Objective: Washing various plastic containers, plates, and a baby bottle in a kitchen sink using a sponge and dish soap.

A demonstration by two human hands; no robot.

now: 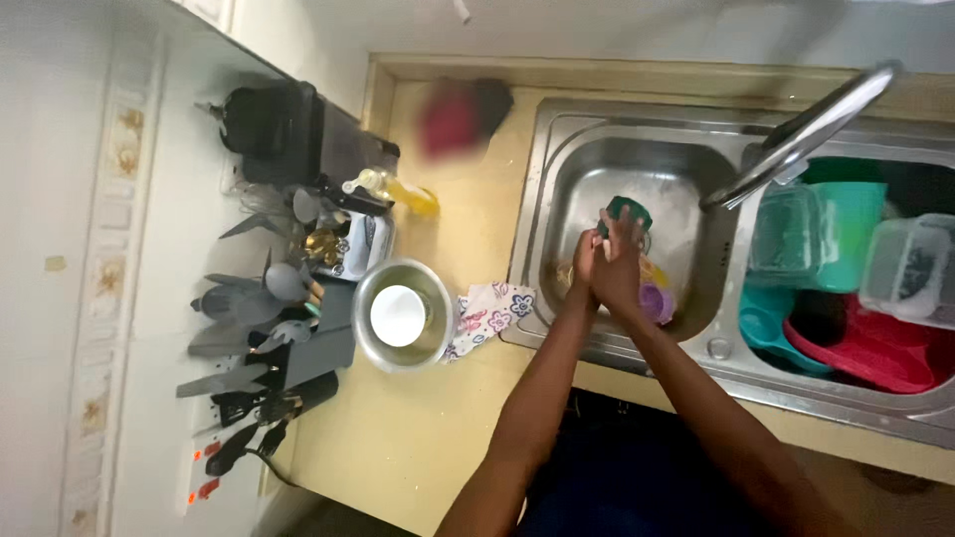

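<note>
Both hands pressed together over the sink (557, 149): left hand (585, 268) empty, right hand (619, 261) loosely pinching a green sponge (627, 210); wet, it could slip.

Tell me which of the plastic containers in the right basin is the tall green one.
It is the green container standing upright behind the tap. The clear boxes beside it have no colour, and the red tub lies lower, nearer the person.

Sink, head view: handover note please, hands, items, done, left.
Left hand and right hand are pressed together over the left sink basin, at a green sponge; which hand grips it is unclear.
A purple item lies in the basin.
Plastic containers fill the right basin.
Steel bowl and floral cloth sit on the counter.
Done versus left: cannot tell.
</note>
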